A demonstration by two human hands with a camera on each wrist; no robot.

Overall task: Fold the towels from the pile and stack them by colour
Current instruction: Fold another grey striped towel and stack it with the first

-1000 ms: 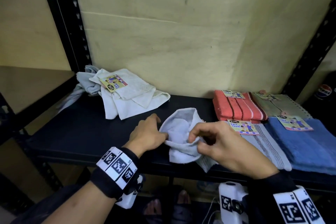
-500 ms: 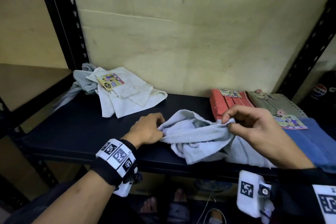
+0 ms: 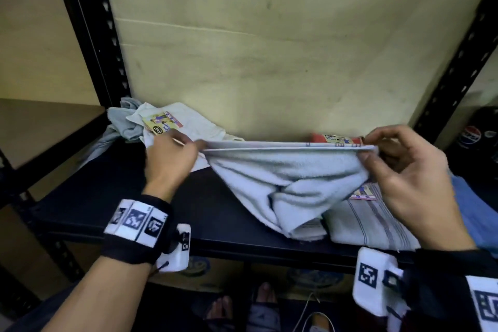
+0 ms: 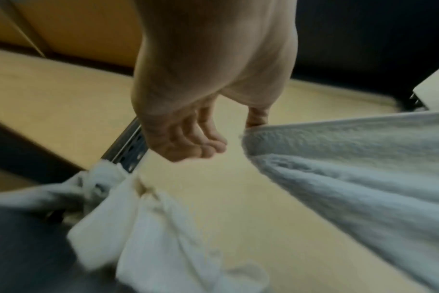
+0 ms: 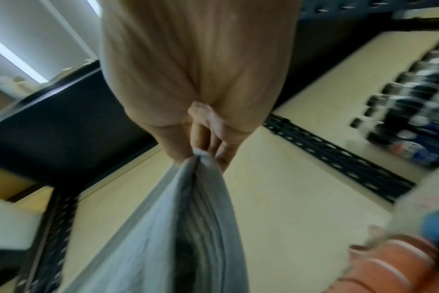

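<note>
A pale blue-grey towel [image 3: 291, 178] hangs stretched between both hands above the black shelf [image 3: 188, 213]; its lower part sags in a bunch onto the shelf. My left hand [image 3: 175, 156] pinches its left top corner, and my right hand [image 3: 393, 159] pinches the right top corner. The left wrist view shows the towel [image 4: 351, 178] pulled taut from the thumb side of the hand. In the right wrist view the towel's doubled edge [image 5: 188, 198] runs from my fingers [image 5: 206, 142]. The unfolded pile [image 3: 188, 124] of white and grey towels lies at the back left.
A folded grey striped towel [image 3: 372, 224] lies at the front right, a blue one [image 3: 477, 213] beside it, and an orange one [image 3: 339, 140] behind the stretched edge. Black uprights [image 3: 94, 35] frame the shelf. Soda bottles [image 3: 470, 135] stand at the far right.
Both hands have lifted and drawn apart, pulling the bunched towel out into a taut span. The left hand moved up and left, the right hand up and right.
</note>
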